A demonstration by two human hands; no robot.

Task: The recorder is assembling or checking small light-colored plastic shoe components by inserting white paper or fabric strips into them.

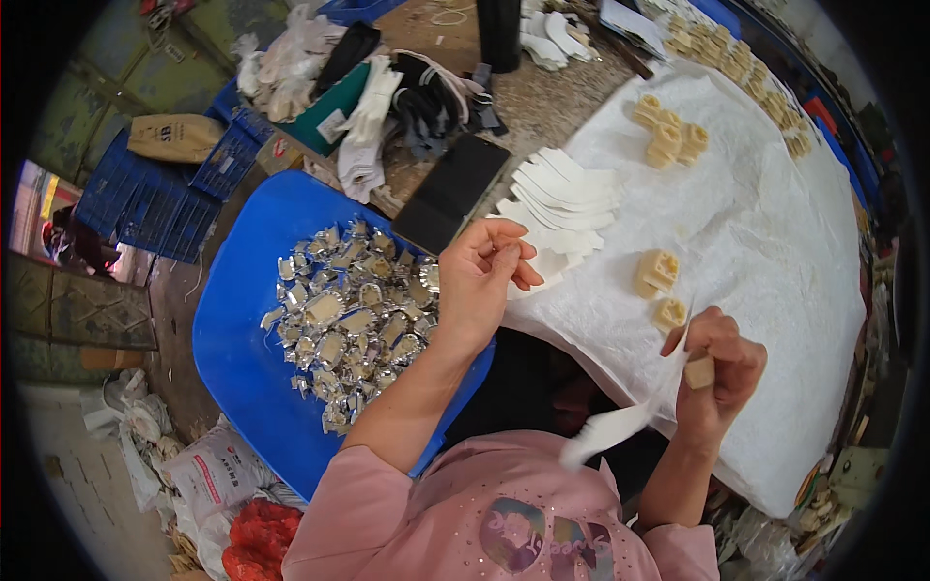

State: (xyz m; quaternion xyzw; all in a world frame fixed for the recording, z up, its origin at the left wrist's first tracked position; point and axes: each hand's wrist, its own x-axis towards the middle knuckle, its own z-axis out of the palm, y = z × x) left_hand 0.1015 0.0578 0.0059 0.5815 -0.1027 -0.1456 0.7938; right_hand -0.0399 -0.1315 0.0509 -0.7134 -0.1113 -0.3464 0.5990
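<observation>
My left hand [492, 259] has its fingers curled in beside the thumb, above the near edge of a stack of white cut pieces [567, 198]. Whatever those fingers hold, if anything, is hidden. On the right, my right hand [722, 363] is closed around a small beige block [699, 372]. A thin white strip [620, 423] also hangs from that hand, its lower end curling left over my lap and smeared by motion. Close by on the white cloth [775, 252] stand two beige moulded pieces, one larger [658, 273] and one smaller [669, 314].
A blue basin [237, 320] at left holds many shiny silver-and-beige pieces [349, 320]. A black phone [451, 192] lies beside its rim. Beige pieces cluster [668, 134] farther back, and more line the far right edge. Gloves [373, 111] and blue crates [145, 198] are at back left.
</observation>
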